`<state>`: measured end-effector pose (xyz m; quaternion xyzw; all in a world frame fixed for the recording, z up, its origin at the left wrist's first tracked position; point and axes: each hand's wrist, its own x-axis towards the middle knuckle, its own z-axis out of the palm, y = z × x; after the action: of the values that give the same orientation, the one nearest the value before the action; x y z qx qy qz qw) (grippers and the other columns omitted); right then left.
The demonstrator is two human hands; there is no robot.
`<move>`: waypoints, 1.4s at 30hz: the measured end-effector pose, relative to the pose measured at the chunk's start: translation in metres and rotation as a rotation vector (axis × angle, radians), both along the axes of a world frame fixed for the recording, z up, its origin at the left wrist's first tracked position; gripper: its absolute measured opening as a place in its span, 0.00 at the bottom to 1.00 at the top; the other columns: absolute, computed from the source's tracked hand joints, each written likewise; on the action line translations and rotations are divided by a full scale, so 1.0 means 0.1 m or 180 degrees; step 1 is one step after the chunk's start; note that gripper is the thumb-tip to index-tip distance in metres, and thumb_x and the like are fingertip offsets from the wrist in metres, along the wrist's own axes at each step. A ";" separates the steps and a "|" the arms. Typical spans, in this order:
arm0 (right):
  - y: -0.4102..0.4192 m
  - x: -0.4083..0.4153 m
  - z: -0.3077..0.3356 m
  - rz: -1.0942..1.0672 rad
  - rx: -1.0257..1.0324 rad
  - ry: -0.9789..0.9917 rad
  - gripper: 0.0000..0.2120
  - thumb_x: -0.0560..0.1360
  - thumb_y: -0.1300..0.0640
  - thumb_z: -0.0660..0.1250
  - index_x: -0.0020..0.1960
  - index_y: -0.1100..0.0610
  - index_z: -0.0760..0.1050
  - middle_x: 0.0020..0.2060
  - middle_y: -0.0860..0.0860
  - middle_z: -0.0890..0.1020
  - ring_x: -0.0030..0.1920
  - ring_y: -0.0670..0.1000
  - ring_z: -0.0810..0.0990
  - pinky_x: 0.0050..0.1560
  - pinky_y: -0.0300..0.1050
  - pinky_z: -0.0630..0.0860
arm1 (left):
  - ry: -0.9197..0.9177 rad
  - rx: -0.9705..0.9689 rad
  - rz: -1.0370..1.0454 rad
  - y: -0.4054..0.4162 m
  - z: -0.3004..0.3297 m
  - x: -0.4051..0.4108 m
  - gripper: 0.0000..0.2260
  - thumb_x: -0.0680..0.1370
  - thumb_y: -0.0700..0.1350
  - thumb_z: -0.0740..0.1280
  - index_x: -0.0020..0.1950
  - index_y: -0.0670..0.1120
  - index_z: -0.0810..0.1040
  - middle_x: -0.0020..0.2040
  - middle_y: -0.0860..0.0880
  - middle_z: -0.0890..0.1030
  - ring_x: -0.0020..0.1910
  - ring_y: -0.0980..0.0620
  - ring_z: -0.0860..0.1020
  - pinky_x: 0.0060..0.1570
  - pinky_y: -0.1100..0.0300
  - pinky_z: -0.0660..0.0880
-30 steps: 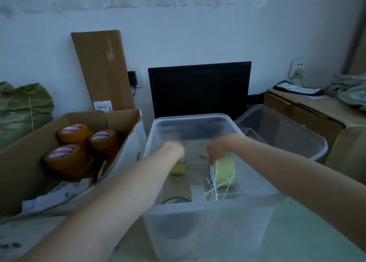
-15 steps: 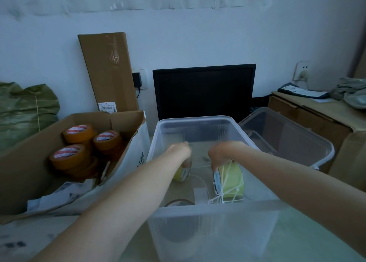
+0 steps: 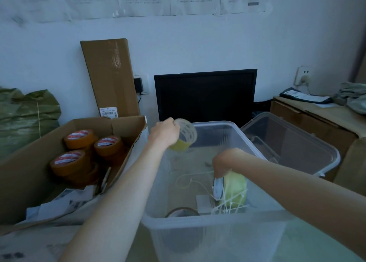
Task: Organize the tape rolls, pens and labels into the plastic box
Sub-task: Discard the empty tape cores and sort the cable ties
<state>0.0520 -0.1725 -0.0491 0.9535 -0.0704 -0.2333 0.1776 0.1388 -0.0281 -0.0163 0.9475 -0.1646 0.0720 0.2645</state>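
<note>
A clear plastic box stands in front of me. My left hand is shut on a pale yellowish tape roll, held above the box's far left rim. My right hand reaches down inside the box and grips the top of a yellow-green roll wrapped in white string. A brown tape roll and a small white label piece lie on the box floor near the front wall. Loose white string curls across the box's floor.
An open cardboard box at the left holds several orange tape rolls and printed papers. A second clear bin sits behind right. A black monitor, a tall carton and a green sack stand by the wall.
My left hand has lifted the pale tape roll out of the box, up and to the far left rim. My right hand stays on the yellow-green roll inside.
</note>
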 end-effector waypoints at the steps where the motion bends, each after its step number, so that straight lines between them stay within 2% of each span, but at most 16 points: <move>1: 0.01 -0.03 0.03 0.0021 0.0034 -0.0058 0.15 0.80 0.54 0.57 0.64 0.58 0.71 0.47 0.53 0.71 0.45 0.55 0.72 0.42 0.45 0.72 | 0.0150 -0.0446 0.0009 0.01 0.00 0.01 0.14 0.83 0.51 0.49 0.57 0.48 0.72 0.55 0.44 0.75 0.44 0.45 0.79 0.43 0.49 0.81; 3: -0.01 -0.06 0.08 -0.0031 0.0144 -0.0150 0.11 0.81 0.60 0.55 0.59 0.62 0.72 0.42 0.54 0.71 0.41 0.55 0.73 0.32 0.43 0.69 | 0.0642 -0.1409 -0.0028 0.01 0.00 0.01 0.13 0.83 0.49 0.50 0.58 0.47 0.71 0.59 0.44 0.74 0.47 0.45 0.79 0.38 0.52 0.82; 5: -0.08 -0.03 0.11 -0.0074 0.0282 -0.0284 0.08 0.80 0.63 0.55 0.48 0.65 0.72 0.37 0.54 0.71 0.34 0.53 0.73 0.30 0.42 0.69 | 0.0940 -0.2069 -0.0041 -0.01 0.00 0.00 0.10 0.83 0.47 0.51 0.58 0.48 0.70 0.62 0.44 0.73 0.52 0.42 0.78 0.35 0.54 0.81; 8: -0.19 0.02 0.17 -0.0164 0.0584 -0.0803 0.06 0.77 0.65 0.57 0.43 0.62 0.70 0.34 0.53 0.70 0.32 0.53 0.75 0.33 0.45 0.74 | 0.0990 -0.2685 0.0000 0.01 -0.02 0.03 0.10 0.83 0.46 0.52 0.59 0.48 0.71 0.62 0.43 0.73 0.56 0.41 0.77 0.30 0.57 0.80; 10: -0.28 0.04 0.20 -0.0315 0.1098 -0.1044 0.10 0.77 0.66 0.57 0.37 0.60 0.68 0.35 0.56 0.74 0.30 0.54 0.80 0.34 0.46 0.78 | 0.1016 -0.2983 0.0051 0.03 -0.02 0.04 0.13 0.83 0.46 0.52 0.64 0.47 0.70 0.61 0.44 0.73 0.58 0.41 0.76 0.27 0.59 0.78; 12: -0.33 0.04 0.24 -0.0514 0.1744 -0.1250 0.10 0.78 0.65 0.56 0.39 0.60 0.69 0.33 0.57 0.78 0.25 0.51 0.81 0.32 0.44 0.80 | 0.1048 -0.3197 0.0102 0.04 -0.02 0.03 0.16 0.83 0.45 0.52 0.68 0.46 0.69 0.60 0.45 0.72 0.58 0.41 0.76 0.26 0.60 0.78; 14: -0.37 0.04 0.26 -0.0710 0.2250 -0.1638 0.10 0.79 0.64 0.55 0.43 0.63 0.72 0.33 0.58 0.80 0.24 0.50 0.80 0.28 0.41 0.79 | 0.1039 -0.3270 0.0131 0.05 -0.01 0.01 0.16 0.83 0.45 0.52 0.68 0.45 0.69 0.59 0.46 0.71 0.58 0.41 0.76 0.28 0.59 0.79; 17: -0.42 0.01 0.30 -0.0922 0.2930 -0.2341 0.11 0.79 0.64 0.55 0.47 0.65 0.76 0.37 0.59 0.80 0.29 0.54 0.81 0.28 0.42 0.80 | 0.1001 -0.3273 0.0092 0.06 0.00 -0.05 0.13 0.83 0.46 0.52 0.63 0.47 0.70 0.60 0.45 0.72 0.58 0.41 0.76 0.32 0.57 0.79; 19: -0.45 -0.04 0.34 -0.1008 0.3324 -0.2762 0.10 0.79 0.62 0.56 0.47 0.64 0.76 0.39 0.58 0.78 0.30 0.54 0.81 0.28 0.42 0.80 | 0.0976 -0.3253 0.0010 0.08 0.02 -0.12 0.10 0.83 0.46 0.52 0.59 0.49 0.70 0.61 0.44 0.73 0.58 0.41 0.77 0.30 0.57 0.79; 23: -0.50 -0.19 0.47 -0.1211 0.4000 -0.3360 0.10 0.79 0.61 0.56 0.47 0.63 0.75 0.43 0.58 0.77 0.35 0.55 0.80 0.25 0.40 0.78 | 0.0863 -0.3229 -0.0109 0.16 0.09 -0.30 0.08 0.83 0.47 0.52 0.58 0.51 0.69 0.58 0.45 0.74 0.56 0.42 0.78 0.35 0.55 0.80; 27: -0.50 -0.41 0.60 -0.1540 0.4758 -0.3572 0.11 0.80 0.59 0.55 0.56 0.63 0.71 0.50 0.60 0.77 0.39 0.59 0.82 0.27 0.46 0.81 | 0.0719 -0.3215 -0.0247 0.21 0.24 -0.54 0.08 0.83 0.48 0.53 0.59 0.52 0.69 0.56 0.45 0.75 0.54 0.45 0.78 0.41 0.52 0.82; 30: -0.47 -0.68 0.68 -0.1582 0.5332 -0.3494 0.13 0.81 0.60 0.55 0.61 0.67 0.69 0.53 0.63 0.77 0.37 0.60 0.83 0.27 0.44 0.80 | 0.0528 -0.3189 -0.0437 0.17 0.38 -0.79 0.09 0.83 0.48 0.53 0.59 0.52 0.70 0.53 0.45 0.76 0.53 0.47 0.77 0.42 0.53 0.81; 32: -0.44 -0.92 0.70 -0.1556 0.5687 -0.3393 0.13 0.81 0.61 0.55 0.61 0.68 0.69 0.51 0.64 0.77 0.33 0.58 0.83 0.25 0.43 0.79 | 0.0542 -0.3251 -0.0534 0.16 0.46 -0.98 0.08 0.83 0.49 0.54 0.55 0.53 0.72 0.52 0.45 0.76 0.52 0.47 0.78 0.40 0.53 0.81; 34: -0.41 -1.23 0.68 -0.1652 0.5917 -0.3421 0.09 0.81 0.63 0.55 0.58 0.65 0.69 0.50 0.63 0.77 0.32 0.57 0.83 0.25 0.43 0.79 | 0.0692 -0.3345 -0.0616 0.16 0.50 -1.20 0.09 0.82 0.49 0.55 0.49 0.54 0.74 0.50 0.44 0.77 0.50 0.45 0.79 0.37 0.54 0.82; 37: -0.42 -1.72 0.59 -0.1772 0.6138 -0.3625 0.08 0.80 0.66 0.55 0.55 0.65 0.70 0.50 0.64 0.78 0.32 0.58 0.83 0.24 0.40 0.78 | 0.0907 -0.3381 -0.0816 0.18 0.51 -1.56 0.10 0.82 0.51 0.55 0.51 0.53 0.76 0.49 0.44 0.79 0.46 0.46 0.80 0.33 0.56 0.80; 42: -0.46 -2.49 0.33 -0.1973 0.5950 -0.4134 0.08 0.80 0.66 0.56 0.53 0.62 0.75 0.42 0.61 0.80 0.27 0.53 0.82 0.24 0.39 0.78 | 0.0999 -0.2963 -0.1303 0.09 0.39 -2.22 0.12 0.82 0.52 0.56 0.46 0.55 0.78 0.46 0.46 0.81 0.41 0.49 0.80 0.33 0.56 0.81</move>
<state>-0.1973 -0.2182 -0.0156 0.5954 -0.1780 0.3015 -0.7231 -0.0834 -0.0194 0.0231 0.6777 -0.2553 -0.0583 0.6871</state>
